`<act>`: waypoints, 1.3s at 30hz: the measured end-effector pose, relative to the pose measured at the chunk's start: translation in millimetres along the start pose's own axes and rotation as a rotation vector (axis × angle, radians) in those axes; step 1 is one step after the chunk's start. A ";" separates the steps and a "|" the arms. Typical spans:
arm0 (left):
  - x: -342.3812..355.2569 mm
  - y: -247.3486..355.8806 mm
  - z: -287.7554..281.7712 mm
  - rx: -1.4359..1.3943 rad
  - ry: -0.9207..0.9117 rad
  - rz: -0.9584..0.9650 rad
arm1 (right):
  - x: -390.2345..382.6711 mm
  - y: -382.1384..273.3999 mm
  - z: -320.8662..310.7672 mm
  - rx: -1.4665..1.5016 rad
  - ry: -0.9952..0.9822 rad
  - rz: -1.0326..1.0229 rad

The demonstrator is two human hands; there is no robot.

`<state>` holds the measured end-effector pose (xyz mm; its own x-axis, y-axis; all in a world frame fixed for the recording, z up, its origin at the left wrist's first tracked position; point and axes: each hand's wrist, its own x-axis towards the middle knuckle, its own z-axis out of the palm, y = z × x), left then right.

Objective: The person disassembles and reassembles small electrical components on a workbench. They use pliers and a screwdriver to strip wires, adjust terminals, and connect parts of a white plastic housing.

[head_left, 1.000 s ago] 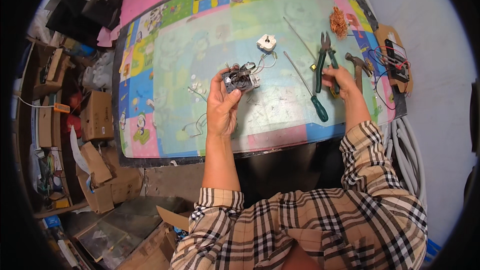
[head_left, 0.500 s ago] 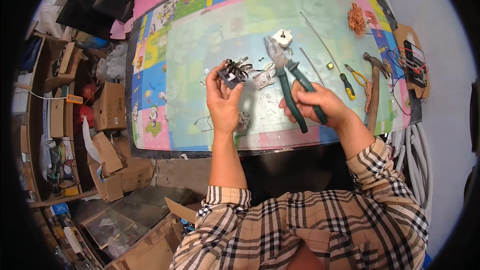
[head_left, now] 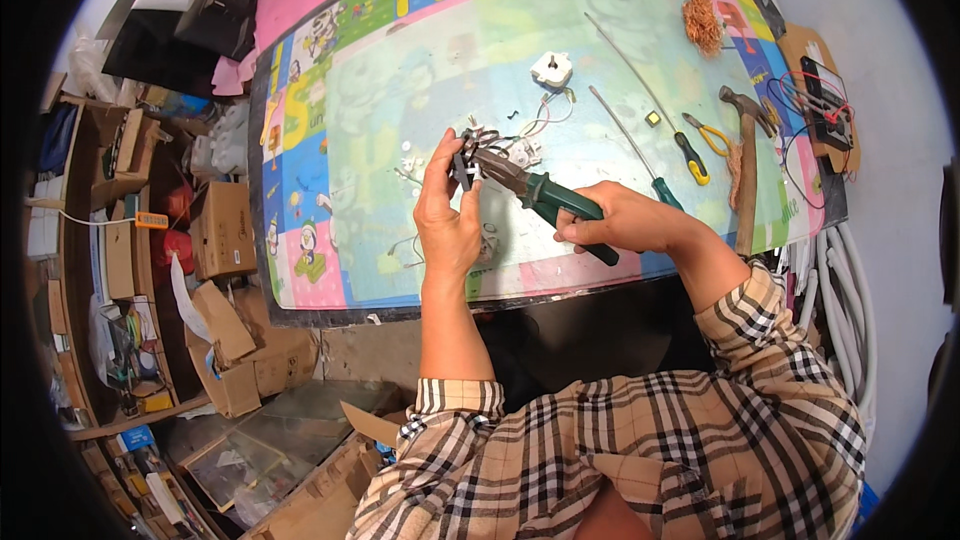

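Observation:
My left hand (head_left: 448,225) grips a small black component (head_left: 462,165) with wires and white bits, held upright over the table mat. My right hand (head_left: 635,225) is closed around the handles of large green-handled pliers (head_left: 543,197), whose metal jaws reach into the component, partly hidden there. Beyond it lies a white square part (head_left: 550,70) with wires. Small white pieces (head_left: 522,153) are behind the pliers. To the right lie a long green-handled screwdriver (head_left: 664,194), a yellow-and-black screwdriver (head_left: 692,160), small yellow-handled pliers (head_left: 708,137) and a hammer (head_left: 747,145).
The table's patterned mat (head_left: 370,90) spans the view. At its right are a copper wire bundle (head_left: 703,18) and a meter with leads (head_left: 829,105) on cardboard, beside a wall. Shelves (head_left: 95,360) with clutter and cardboard boxes (head_left: 225,228) stand at left.
My right hand has lifted the pliers from the right side and swung them leftward, so their jaws now meet the component in my left hand, which has turned it on edge.

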<state>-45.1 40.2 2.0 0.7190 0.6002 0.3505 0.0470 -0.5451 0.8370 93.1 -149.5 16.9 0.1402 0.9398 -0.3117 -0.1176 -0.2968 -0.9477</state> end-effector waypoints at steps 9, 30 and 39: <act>-1.9 -2.0 2.8 0.037 -0.057 -0.048 | -1.7 -1.8 -2.3 -0.022 0.011 0.018; -7.2 -10.9 14.9 0.220 -0.021 0.030 | 10.7 11.7 -3.2 0.014 0.016 0.029; -4.2 -13.4 15.2 -0.071 -0.116 -0.214 | 16.9 13.8 11.3 0.117 0.160 0.118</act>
<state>-38.2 36.2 -17.1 0.7727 0.6243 0.1150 0.1610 -0.3680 0.9158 82.7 -135.8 -0.6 0.2723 0.8581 -0.4353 -0.2544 -0.3722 -0.8926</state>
